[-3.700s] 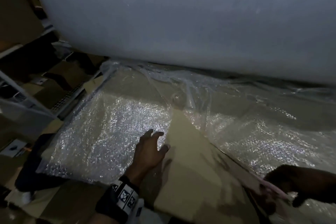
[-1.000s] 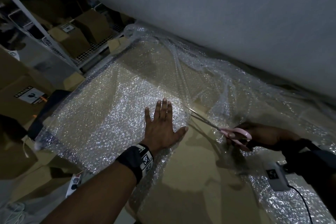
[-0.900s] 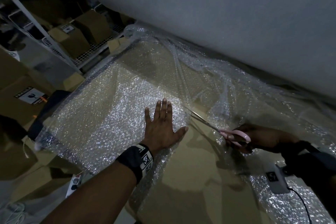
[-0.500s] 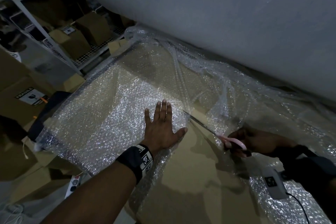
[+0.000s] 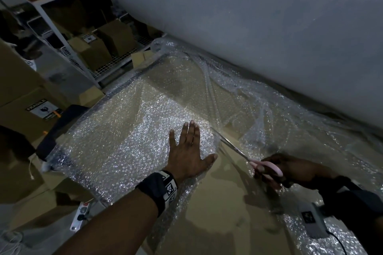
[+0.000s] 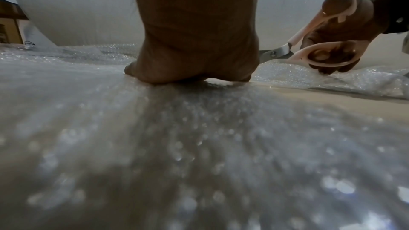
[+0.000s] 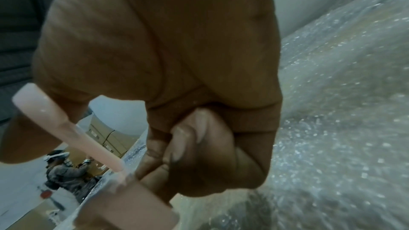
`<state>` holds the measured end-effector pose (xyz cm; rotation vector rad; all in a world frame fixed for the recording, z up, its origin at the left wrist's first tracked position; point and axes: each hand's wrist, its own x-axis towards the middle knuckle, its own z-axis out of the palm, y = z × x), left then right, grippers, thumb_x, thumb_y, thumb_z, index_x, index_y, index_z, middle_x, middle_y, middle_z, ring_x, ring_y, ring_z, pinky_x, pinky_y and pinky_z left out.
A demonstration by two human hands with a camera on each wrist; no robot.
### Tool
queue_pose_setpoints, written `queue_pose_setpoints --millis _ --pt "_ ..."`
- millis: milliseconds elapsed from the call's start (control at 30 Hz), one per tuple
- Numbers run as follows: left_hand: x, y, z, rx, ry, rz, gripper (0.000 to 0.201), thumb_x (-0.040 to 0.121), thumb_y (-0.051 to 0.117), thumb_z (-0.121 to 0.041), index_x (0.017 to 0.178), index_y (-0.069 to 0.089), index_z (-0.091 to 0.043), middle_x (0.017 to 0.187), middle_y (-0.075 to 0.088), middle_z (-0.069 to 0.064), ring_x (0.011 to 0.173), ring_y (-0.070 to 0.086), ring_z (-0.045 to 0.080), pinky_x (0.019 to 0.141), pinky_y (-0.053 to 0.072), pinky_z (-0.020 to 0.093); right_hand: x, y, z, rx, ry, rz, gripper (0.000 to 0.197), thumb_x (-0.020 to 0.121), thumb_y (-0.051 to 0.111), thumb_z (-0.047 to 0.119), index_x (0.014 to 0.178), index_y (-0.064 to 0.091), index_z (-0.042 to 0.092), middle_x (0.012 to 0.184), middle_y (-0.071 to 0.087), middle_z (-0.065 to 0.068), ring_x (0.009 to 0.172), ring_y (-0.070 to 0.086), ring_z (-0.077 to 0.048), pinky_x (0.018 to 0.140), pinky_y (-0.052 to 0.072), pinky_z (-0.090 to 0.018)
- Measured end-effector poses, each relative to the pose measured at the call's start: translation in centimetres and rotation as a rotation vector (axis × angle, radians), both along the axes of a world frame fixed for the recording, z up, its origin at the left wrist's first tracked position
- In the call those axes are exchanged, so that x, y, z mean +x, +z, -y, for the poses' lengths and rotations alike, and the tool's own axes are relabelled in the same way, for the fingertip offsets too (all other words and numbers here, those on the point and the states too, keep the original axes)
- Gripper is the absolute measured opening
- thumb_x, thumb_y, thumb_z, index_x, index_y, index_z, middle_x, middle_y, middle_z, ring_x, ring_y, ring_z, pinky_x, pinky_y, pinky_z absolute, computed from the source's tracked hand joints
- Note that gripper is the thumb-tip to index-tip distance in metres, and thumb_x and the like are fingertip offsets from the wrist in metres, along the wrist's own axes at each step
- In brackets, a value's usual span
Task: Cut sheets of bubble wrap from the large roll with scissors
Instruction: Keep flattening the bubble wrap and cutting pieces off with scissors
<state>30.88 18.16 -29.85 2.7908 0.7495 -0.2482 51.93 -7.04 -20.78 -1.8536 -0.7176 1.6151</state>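
Cardboard boxes [image 5: 99, 47] behind; left hand [image 5: 187, 156] flat on bubble wrap [image 5: 124, 141]; right hand [image 5: 290, 170] gripping scissors [image 5: 248, 159].

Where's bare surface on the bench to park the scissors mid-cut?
One bare cardboard wedge, bordered by the left hand and its sheet, the scissors in the right hand, and the near edge. Everywhere else is wrap: crumpled folds under the roll, and more around the grey device at near right.
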Motion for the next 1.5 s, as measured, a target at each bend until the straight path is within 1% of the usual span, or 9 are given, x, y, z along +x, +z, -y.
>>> queue_pose_setpoints --millis 233,400,467,600,767,1100,1300,1433,1500 --pt "-0.1 0.1 0.1 0.002 0.004 0.008 0.118 0.086 0.011 -0.094 0.166 -0.014 -0.011 0.172 -0.026 0.007 0.158 -0.027 0.024 0.122 -0.011 0.069 -1.1 0.2 -1.9 0.006 -0.013 0.025 0.042 0.089 0.075 0.054 0.102 0.079 0.014 0.078 0.059 -0.007 0.058 0.047 -0.013 0.053 0.02 -0.028" --pt "0.0 0.0 0.2 0.016 0.013 0.002 0.118 0.087 0.014 -0.094 0.166 -0.012 -0.01 0.174 -0.023 0.008 0.159 -0.026 0.024 0.122 -0.012 0.068 -2.1 0.2 -2.7 0.049 -0.001 0.069 0.093 0.057 0.082 0.082 0.103 0.075 0.001 0.076 0.058 -0.01 0.062 0.047 -0.019 0.05 0.022 -0.025" --pt "0.1 0.0 0.2 0.015 0.011 -0.009 0.119 0.086 0.013 -0.094 0.166 -0.012 -0.01 0.173 -0.023 0.008 0.159 -0.027 0.024 0.121 -0.014 0.068 -2.3 0.1 -2.8 0.055 0.002 0.091 0.097 0.05 0.081 0.087 0.101 0.078 0.004 0.075 0.059 -0.008 0.066 0.048 -0.022 0.048 0.022 -0.025" --pt "0.1 0.0 0.1 0.014 0.007 -0.008 0.118 0.086 0.012 -0.094 0.166 -0.012 -0.01 0.173 -0.024 0.008 0.158 -0.027 0.025 0.121 -0.014 0.068 -2.4 -0.2 -2.8 0.075 0.003 0.113 0.086 0.051 0.083 0.086 0.089 0.08 0.009 0.071 0.06 -0.012 0.065 0.046 -0.024 0.049 0.024 -0.024" --pt "0.0 -0.1 0.1 0.019 0.003 -0.011 0.118 0.086 0.01 -0.094 0.166 -0.012 -0.009 0.173 -0.024 0.008 0.158 -0.028 0.025 0.121 -0.014 0.068 -2.5 -0.2 -2.7 0.059 0.0 0.123 0.083 0.054 0.086 0.081 0.09 0.08 0.006 0.072 0.063 -0.018 0.065 0.048 -0.026 0.049 0.026 -0.026" --pt "0.0 0.0 0.0 -0.003 0.007 0.004 0.12 0.086 0.014 -0.096 0.166 -0.012 -0.011 0.174 -0.023 0.006 0.158 -0.027 0.023 0.121 -0.017 0.067 -2.4 1.2 -3.9 0.002 0.084 0.142 0.102 0.042 0.082 0.09 0.099 0.08 0.005 0.071 0.061 -0.009 0.071 0.045 -0.028 0.051 0.022 -0.029" --pt "-0.1 0.2 0.2 0.003 0.004 -0.007 0.118 0.087 0.014 -0.094 0.167 -0.01 -0.01 0.174 -0.023 0.007 0.159 -0.027 0.024 0.121 -0.016 0.067 -2.7 0.6 -5.5 -0.008 0.062 0.138 0.096 0.057 0.083 0.083 0.097 0.074 -0.004 0.07 0.059 -0.013 0.069 0.044 -0.031 0.05 0.02 -0.03" --pt "0.0 0.3 0.1 0.001 0.001 -0.024 0.119 0.085 0.011 -0.094 0.167 -0.009 -0.009 0.174 -0.023 0.008 0.158 -0.027 0.024 0.12 -0.016 0.068 -2.8 0.5 -6.5 -0.024 0.039 0.136 0.088 0.06 0.082 0.081 0.1 0.077 0.002 0.073 0.058 -0.008 0.062 0.047 -0.022 0.048 0.02 -0.027" --pt "0.0 0.2 0.0 0.002 -0.001 -0.026 0.119 0.085 0.01 -0.094 0.167 -0.009 -0.009 0.174 -0.023 0.009 0.158 -0.028 0.024 0.12 -0.016 0.069 -2.5 0.1 -6.8 -0.027 0.02 0.119 0.095 0.056 0.085 0.08 0.1 0.074 -0.004 0.073 0.055 -0.01 0.056 0.048 -0.017 0.047 0.019 -0.025"
